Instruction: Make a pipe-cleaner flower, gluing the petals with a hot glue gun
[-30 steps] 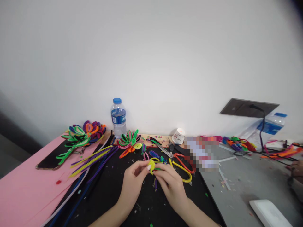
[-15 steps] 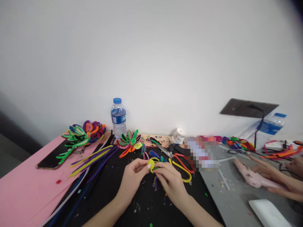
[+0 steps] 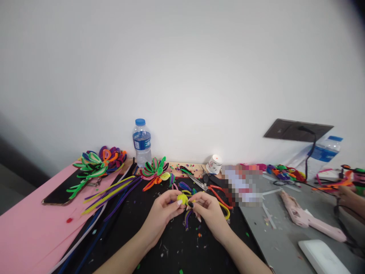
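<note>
**Left hand (image 3: 164, 211) and right hand (image 3: 211, 219) meet at a yellow fuzzy ball (image 3: 182, 199) above a black mat (image 3: 128, 243)**

A pale wall (image 3: 182, 76) fills the upper view, with a dark socket panel (image 3: 285, 129) at right. Below it, the mat lies between a pink sheet (image 3: 37, 220) on the left and a gray surface (image 3: 273, 243) on the right.

The ball is at the mat's middle, between the hands. The left hand grips it between thumb and fingers; the right hand's thumb and forefinger are pinched closed just beside it, though what lies between them is too small to tell.

On the gray surface are a pink glue gun (image 3: 310, 220) and a white device (image 3: 325, 257); another person's hand (image 3: 352, 199) reaches in at the far right. A dark phone (image 3: 62, 190) lies on the pink sheet, partly under a multicolored looped bundle (image 3: 94, 165). Yellow and purple stems (image 3: 111, 194) lie to the right of the phone.

A water bottle (image 3: 142, 142) stands upright near the wall, behind a smaller looped flower (image 3: 155, 171). Red-handled scissors (image 3: 219, 196) lie beyond the right hand, near an upside-down paper cup (image 3: 214, 164). Tiny colored scraps (image 3: 199, 235) dot the mat.
</note>
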Motion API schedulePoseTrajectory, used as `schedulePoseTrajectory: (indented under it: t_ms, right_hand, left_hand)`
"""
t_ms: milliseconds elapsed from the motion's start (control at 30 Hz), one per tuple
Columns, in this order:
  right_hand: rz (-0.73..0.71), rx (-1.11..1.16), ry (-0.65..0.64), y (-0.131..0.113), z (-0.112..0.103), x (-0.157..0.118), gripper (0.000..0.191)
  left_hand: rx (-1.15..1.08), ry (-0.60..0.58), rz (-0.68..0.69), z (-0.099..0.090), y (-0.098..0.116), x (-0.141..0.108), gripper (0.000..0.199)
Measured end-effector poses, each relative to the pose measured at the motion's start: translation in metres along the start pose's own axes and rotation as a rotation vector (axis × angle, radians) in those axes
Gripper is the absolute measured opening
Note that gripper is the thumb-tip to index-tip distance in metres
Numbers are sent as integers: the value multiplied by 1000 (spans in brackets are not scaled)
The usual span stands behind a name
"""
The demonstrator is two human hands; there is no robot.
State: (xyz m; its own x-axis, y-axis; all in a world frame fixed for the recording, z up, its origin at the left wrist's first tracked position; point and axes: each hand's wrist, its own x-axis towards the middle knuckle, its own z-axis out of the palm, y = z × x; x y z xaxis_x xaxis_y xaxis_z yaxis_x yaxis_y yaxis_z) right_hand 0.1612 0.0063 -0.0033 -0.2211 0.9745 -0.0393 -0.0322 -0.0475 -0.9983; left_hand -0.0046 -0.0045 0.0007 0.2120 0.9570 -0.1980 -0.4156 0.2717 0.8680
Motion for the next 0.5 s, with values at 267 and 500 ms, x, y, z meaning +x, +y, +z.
schedulePoseTrajectory:
  t_ms: [267, 500]
  right_hand:
    - [42, 185, 20, -3, -1, 0, 22]
    - [79, 187, -20, -7, -2, -1, 24]
  left_hand:
    - [140, -65, 1, 1, -1, 3, 21]
    - [183, -81, 19, 0, 0, 2, 19]
